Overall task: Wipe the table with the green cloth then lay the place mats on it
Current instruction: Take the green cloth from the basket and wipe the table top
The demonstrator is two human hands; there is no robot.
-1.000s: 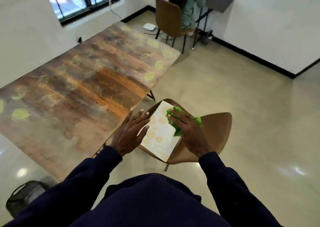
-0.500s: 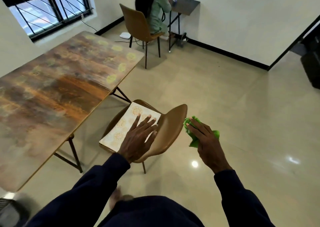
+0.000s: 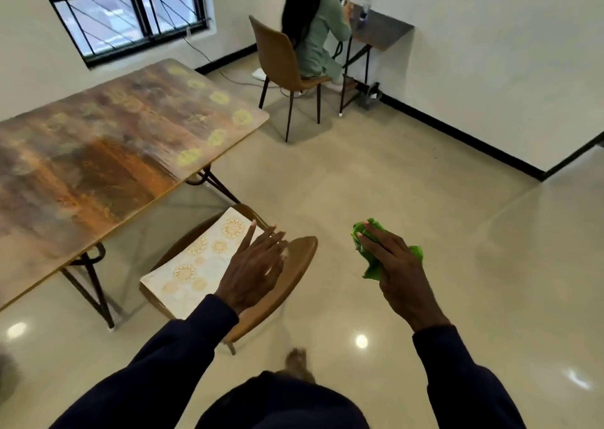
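The fingers (image 3: pixel 371 235) of the right hand (image 3: pixel 397 265) are curled around a bunched green cloth (image 3: pixel 367 258), held in the air over the floor (image 3: pixel 425 200), to the right of a brown chair (image 3: pixel 294 265). The fingers (image 3: pixel 261 235) of the left hand (image 3: pixel 255 271) are stretched out and spread, holding nothing, lying over the near end of a stack of cream place mats (image 3: pixel 196 265) (whether they press on it cannot be told through the blur). The mats lie flat on the chair's seat. The chair stands just beside the long wooden surface (image 3: pixel 98 154), which is patterned with pale yellow discs. Dark sleeves (image 3: pixel 183 340) cover both arms. Beyond, a seated person (image 3: pixel 313 33) faces a small desk (image 3: pixel 382 30) at the wall.
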